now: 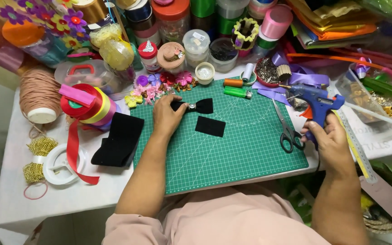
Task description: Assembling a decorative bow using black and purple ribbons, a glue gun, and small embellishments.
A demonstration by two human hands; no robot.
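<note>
Black bow (195,106) on green cutting mat (232,140), upper part, pinched at its left end by left hand (168,116). Right hand (326,138) wrapped around blue glue gun (316,103) at mat's right edge, beside scissors (288,127).

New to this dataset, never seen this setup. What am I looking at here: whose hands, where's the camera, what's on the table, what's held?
There is no machine: a person works with two bare hands, filmed by one camera worn on their head, looking down.

The left hand pinches a small black velvet bow on a green cutting mat. The right hand grips a blue hot glue gun at the mat's right edge.

Also on the mat: a black fabric rectangle and scissors. Left of it lie folded black velvet and ribbon rolls. Jars, thread spools and fabric flowers crowd the back of the white table.
</note>
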